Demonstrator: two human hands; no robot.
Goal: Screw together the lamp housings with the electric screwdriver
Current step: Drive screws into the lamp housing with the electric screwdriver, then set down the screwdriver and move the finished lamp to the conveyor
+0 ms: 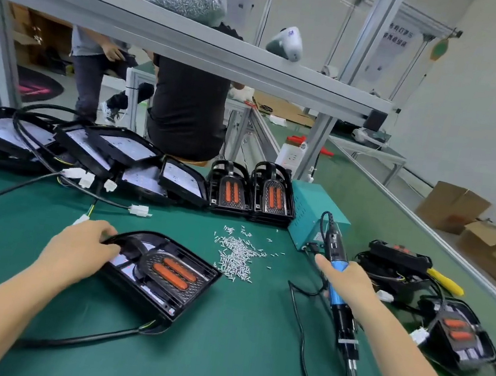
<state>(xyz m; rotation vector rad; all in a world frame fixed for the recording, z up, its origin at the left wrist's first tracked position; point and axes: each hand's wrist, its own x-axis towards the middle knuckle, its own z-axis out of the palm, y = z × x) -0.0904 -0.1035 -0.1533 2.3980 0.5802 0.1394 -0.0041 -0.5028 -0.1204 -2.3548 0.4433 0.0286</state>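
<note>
The green bench mat (237, 328) carries everything. Along its far edge lies a row of unscrewed housings (112, 151), with two upright inner shells (251, 188) beside a teal power box (309, 215). Finished units (461, 332) sit at the right.

The lamp housing (162, 274) in work lies flat at near left, open side up, its orange lenses showing. Its long axis runs from far left to near right, and its cable leaves the near end. The left hand (81, 248) rests on the housing's far-left rim, fingers curled over the edge and gripping it.

The right hand (345, 279) is clenched round the electric screwdriver (339, 300), right of the housing and apart from it. The tool's long axis runs far to near, cord end away, bit pointing toward the person and down.

The loose screws (237, 256) lie between the two hands. The step in hand looks like loading a screw: the bit would best pick one from the pile's edge, then meet a housing boss squarely while the left hand keeps the shell from sliding.
</note>
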